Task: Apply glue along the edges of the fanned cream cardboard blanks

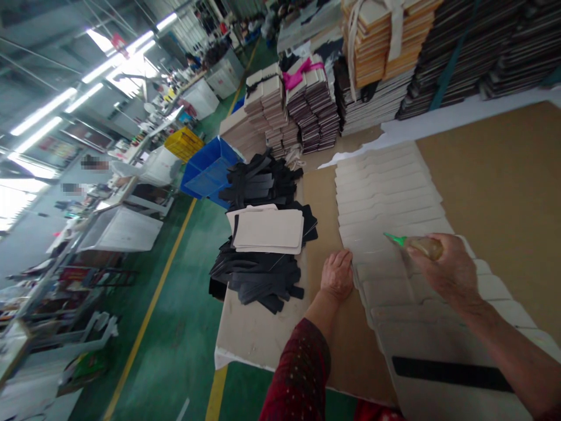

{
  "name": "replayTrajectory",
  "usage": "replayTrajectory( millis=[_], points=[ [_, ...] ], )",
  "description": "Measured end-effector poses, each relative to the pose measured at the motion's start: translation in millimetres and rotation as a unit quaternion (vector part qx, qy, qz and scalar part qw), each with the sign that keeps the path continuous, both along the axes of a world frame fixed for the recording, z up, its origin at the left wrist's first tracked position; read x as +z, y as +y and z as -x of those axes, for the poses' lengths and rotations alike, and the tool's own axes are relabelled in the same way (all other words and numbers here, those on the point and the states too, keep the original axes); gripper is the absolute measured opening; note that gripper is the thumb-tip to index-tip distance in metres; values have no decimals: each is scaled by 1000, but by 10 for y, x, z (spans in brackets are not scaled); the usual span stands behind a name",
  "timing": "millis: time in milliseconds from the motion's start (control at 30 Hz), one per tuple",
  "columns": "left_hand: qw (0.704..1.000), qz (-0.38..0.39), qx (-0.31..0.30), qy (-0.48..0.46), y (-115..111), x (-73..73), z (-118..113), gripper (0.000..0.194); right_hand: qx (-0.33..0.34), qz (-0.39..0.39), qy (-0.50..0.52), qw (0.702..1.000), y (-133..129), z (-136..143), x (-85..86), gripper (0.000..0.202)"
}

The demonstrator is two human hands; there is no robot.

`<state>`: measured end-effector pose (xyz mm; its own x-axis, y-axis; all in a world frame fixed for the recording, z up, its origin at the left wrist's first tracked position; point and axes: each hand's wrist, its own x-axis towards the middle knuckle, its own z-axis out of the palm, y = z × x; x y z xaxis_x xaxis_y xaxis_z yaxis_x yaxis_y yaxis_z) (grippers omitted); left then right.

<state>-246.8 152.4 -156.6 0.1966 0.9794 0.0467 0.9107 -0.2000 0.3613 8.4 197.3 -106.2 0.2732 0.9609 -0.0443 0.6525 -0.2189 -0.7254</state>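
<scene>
My right hand (442, 270) has its grip clenched around a small amber glue bottle with a green nozzle (416, 244), tip over the row of overlapped pale grey card pieces (390, 193) on the brown cardboard-covered bench (504, 193). My left hand (336, 275) lies flat, grip released, touching the row's edge, near a heap of black strips (258, 275).

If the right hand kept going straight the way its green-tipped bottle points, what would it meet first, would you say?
The right hand holds a bottle whose green tip points left, low over the overlapped row of pale card pieces. It would most likely meet those pieces first, near the left hand, though its height above them is unclear.
</scene>
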Motion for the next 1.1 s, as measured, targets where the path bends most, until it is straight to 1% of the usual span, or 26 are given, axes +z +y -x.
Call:
replayTrajectory(
  millis=[67, 233, 333, 400, 533, 633, 933, 1100],
  points=[
    [1000, -1, 1, 1, 0, -1, -1, 42, 7, 0, 8, 1000, -14, 48, -12, 53],
    [1000, 0, 1, 6, -9, -15, 5, 43, 37, 9, 33, 999, -65, 284, -65, 57],
    [1000, -1, 1, 5, -11, -22, 9, 43, 46, 13, 36, 998, -76, 323, -68, 56],
    [1000, -1, 2, 4, -9, -23, 9, 43, 34, 14, 27, 999, -70, 254, -60, 55],
    [1000, -3, 6, 2, -5, -23, 4, 42, -2, 8, 0, 1000, -43, 5, -50, 58],
    [1000, -3, 7, 4, -3, -25, 2, 42, -13, 5, -15, 1000, -20, -136, -57, 58],
    [1000, -4, 6, 12, 2, -42, 12, 45, -26, 5, -44, 999, 42, -290, -67, 57],
    [1000, -9, 5, 10, -1, -60, 21, 44, -59, 15, -61, 996, 66, -513, -64, 58]
  ],
)
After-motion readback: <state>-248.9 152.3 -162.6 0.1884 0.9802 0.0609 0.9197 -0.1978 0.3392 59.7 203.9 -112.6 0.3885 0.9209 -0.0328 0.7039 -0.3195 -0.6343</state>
